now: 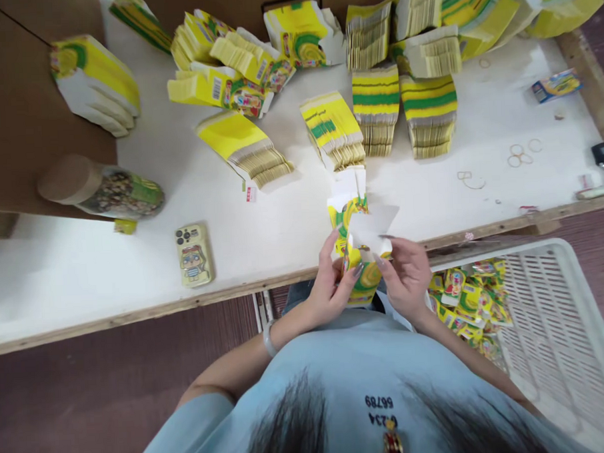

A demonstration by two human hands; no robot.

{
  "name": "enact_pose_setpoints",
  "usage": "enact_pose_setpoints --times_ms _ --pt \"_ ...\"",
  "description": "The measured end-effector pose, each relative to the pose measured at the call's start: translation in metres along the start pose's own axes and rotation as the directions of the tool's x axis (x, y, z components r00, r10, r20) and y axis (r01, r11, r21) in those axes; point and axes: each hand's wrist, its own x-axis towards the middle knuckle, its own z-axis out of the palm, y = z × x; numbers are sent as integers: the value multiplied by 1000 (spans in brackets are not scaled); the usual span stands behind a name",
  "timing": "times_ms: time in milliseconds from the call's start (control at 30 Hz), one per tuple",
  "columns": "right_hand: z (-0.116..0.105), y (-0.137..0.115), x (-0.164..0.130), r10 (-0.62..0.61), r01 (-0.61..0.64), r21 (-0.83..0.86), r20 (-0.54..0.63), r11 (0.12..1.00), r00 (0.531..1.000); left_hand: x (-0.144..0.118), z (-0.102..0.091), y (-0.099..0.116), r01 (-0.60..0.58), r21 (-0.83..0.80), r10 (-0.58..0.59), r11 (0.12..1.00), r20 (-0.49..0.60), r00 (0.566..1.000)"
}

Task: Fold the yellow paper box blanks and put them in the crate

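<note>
Between my two hands, just in front of the table edge, is a small yellow and green carton [365, 282] with its white flaps raised. My left hand [332, 282] grips the carton's left side with thumb and fingers. On the other side, my right hand [405, 275] pinches the carton's upper edge near the flap. Another yellow carton with white flaps [339, 215] lies on the table edge right behind it. Beyond that rests a stack of flat folded cartons [332, 128], and a fanned stack of flat cartons [243, 149] lies to its left.
More carton stacks [377, 106] line the back of the white table [282, 241]. A phone [193, 254] and a lidded jar [115, 188] are at left. Rubber bands [519, 155] lie at right. Below the edge, a white basket [550, 309] holds several small yellow packets [470, 299].
</note>
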Motion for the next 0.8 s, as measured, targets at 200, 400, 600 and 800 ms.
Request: enact_pose_setpoints --times_ms 200,400,600,800 --pt "-11 -6 -19 151 -148 -35 182 988 972 -24 -13 0 181 -31 -178 983 88 980" --pt "-3 -2 -22 101 -97 -59 55 994 993 -25 -20 1 102 121 -103 987 1 995" --pt "-23 -3 -14 -88 90 14 394 996 915 -23 -30 8 19 213 -34 977 67 997" --pt "-20 -20 -15 307 -414 107 513 904 802 -15 -28 20 55 283 -75 957 61 995"
